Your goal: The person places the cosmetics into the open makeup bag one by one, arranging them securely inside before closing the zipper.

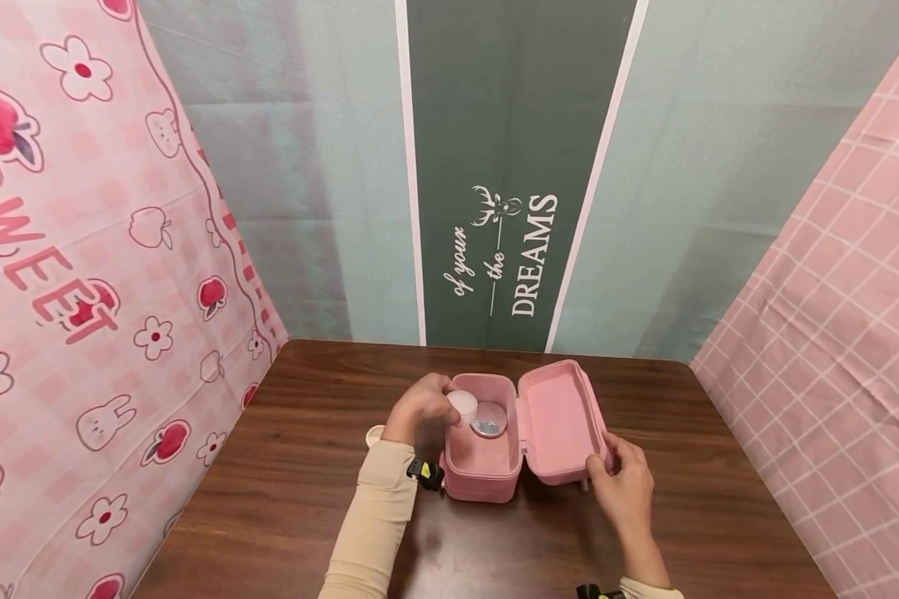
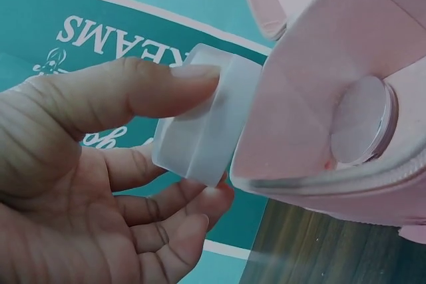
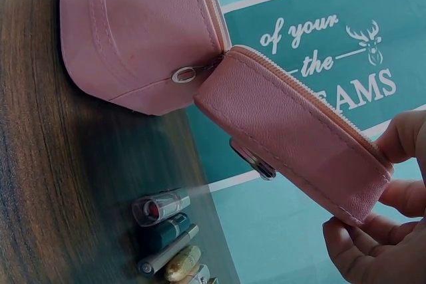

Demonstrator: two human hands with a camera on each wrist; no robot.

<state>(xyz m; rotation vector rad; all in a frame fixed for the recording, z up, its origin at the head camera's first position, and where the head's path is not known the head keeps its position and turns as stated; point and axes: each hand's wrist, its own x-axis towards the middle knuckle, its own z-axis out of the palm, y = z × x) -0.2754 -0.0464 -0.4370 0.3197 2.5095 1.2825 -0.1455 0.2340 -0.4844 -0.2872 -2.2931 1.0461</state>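
Note:
A pink zippered case point(image 1: 483, 485) stands on the table with its lid point(image 1: 562, 424) swung open to the right. My left hand point(image 1: 423, 403) pinches a frosted white jar point(image 2: 213, 128) between thumb and fingers, over the case's left rim. Inside the case lies a round, flat, shiny container point(image 2: 359, 121) against the far side. At the lid's near right corner, my right hand point(image 1: 628, 482) grips the edge, thumb on one face and fingers on the other. A zipper pull point(image 3: 184, 74) hangs near the hinge in the right wrist view.
Behind the lid, the right wrist view shows a clear-capped lipstick point(image 3: 160, 207), a dark green tube point(image 3: 165, 232), a silver tube point(image 3: 170, 249) and a yellowish item point(image 3: 182, 263) lying together. A small cream round object point(image 1: 374, 434) is partly hidden by my left forearm.

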